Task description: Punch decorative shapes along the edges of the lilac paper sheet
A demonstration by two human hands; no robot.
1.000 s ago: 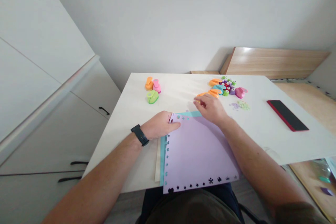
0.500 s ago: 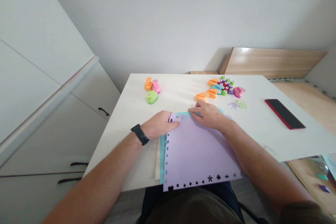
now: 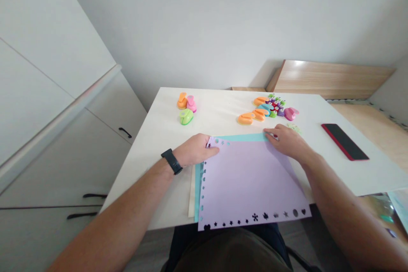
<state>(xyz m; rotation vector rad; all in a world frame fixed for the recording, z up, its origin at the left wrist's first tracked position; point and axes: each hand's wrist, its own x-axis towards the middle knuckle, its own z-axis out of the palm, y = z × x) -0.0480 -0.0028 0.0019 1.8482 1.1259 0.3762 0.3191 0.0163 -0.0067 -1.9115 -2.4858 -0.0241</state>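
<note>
A lilac sheet of paper point(image 3: 248, 178) with shapes punched along its left and bottom edges lies over a light blue sheet point(image 3: 242, 138). Its lower edge overhangs the table's front. My left hand point(image 3: 197, 149) grips the upper left corner, thumb on top, beside a few punched holes. At the upper right corner my right hand point(image 3: 287, 140) has its thumb and forefinger close together on the sheet's edge. A cream sheet point(image 3: 191, 195) peeks out under the blue one on the left.
Orange, pink and green craft punches point(image 3: 186, 116) stand at the back left of the white table point(image 3: 219, 112). More orange punches point(image 3: 245, 119), a pink punch point(image 3: 290, 114) and several small punches point(image 3: 276, 106) are at the back right, near paper cutouts point(image 3: 293, 128). A black-and-red slab point(image 3: 344, 141) lies farther right.
My right hand has slid right along the top edge to the lilac sheet's upper right corner. The lower right corner of the sheet now shows. My left hand has stayed put.
</note>
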